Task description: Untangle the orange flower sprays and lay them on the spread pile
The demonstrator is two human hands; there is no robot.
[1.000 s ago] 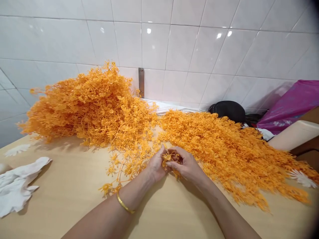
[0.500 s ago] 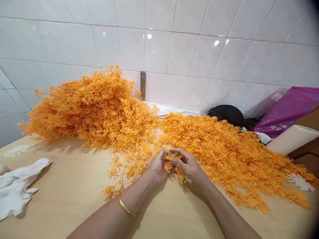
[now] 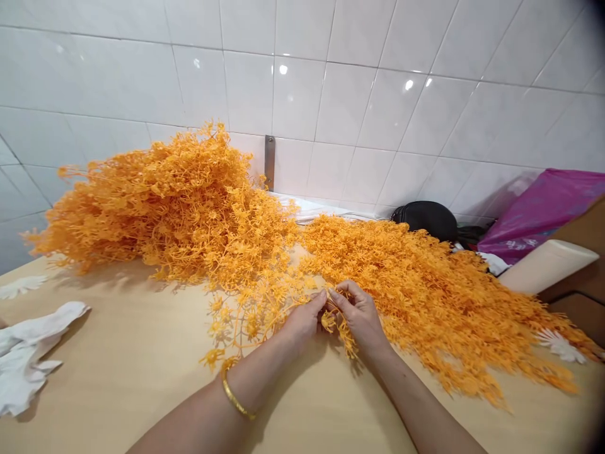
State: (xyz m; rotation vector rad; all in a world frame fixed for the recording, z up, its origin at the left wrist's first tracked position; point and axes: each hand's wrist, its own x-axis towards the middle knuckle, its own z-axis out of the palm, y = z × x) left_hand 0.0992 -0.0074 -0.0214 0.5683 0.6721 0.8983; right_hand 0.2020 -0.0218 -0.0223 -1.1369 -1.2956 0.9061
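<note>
Pinching orange sprig (image 3: 348,343): left hand (image 3: 305,318), right hand (image 3: 365,318), each grip closed; one tall heap (image 3: 165,202), one low heap (image 3: 425,290) beyond

Left fingers (image 3: 317,302) mostly hidden; white cloth (image 3: 23,372) cropped at left

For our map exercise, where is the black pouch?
In the head view, the black pouch sits right of centre, behind the right orange pile, left of the purple bag.
</note>
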